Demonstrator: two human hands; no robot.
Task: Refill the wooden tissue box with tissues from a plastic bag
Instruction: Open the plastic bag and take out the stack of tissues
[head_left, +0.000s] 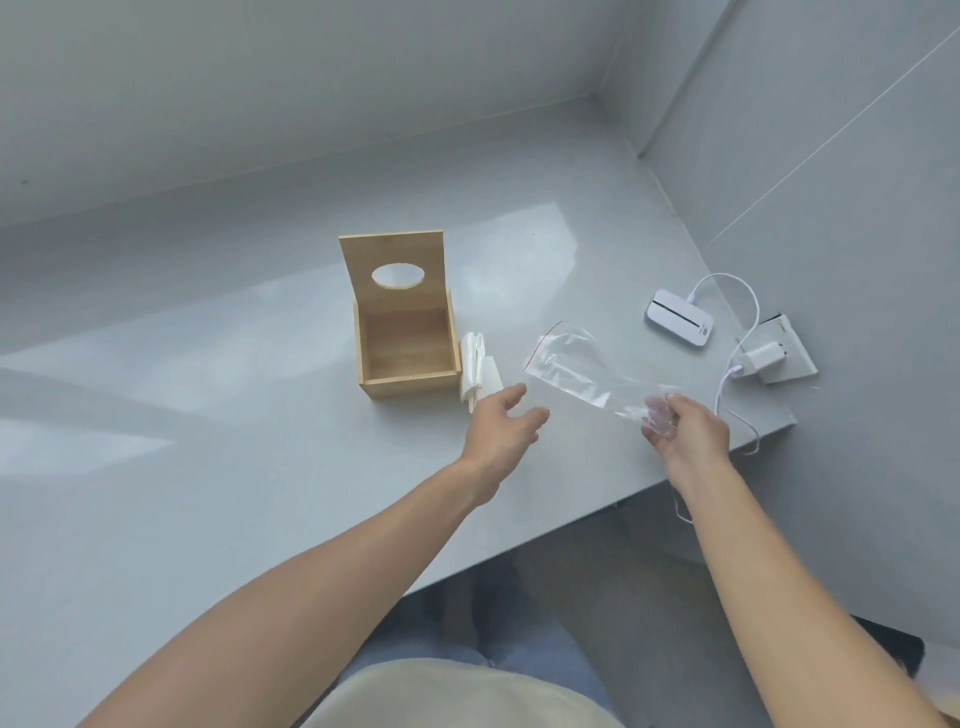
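The wooden tissue box (410, 353) stands on the grey table, its lid with an oval hole (396, 267) swung upright; the inside looks bare. A small stack of white tissues (477, 370) lies against the box's right side. My left hand (506, 423) hovers open just in front of the tissues, fingers spread, holding nothing. My right hand (685, 434) pinches the bottom end of a clear plastic zip bag (576, 366), which hangs in the air between the hands and appears to hold nothing.
A white flat device (679, 318) with a white cable (737, 364) and a charger plug on a wall-socket plate (779, 353) sit at the table's right corner. The table edge (571, 525) runs diagonally below my hands. Walls close off the back and right.
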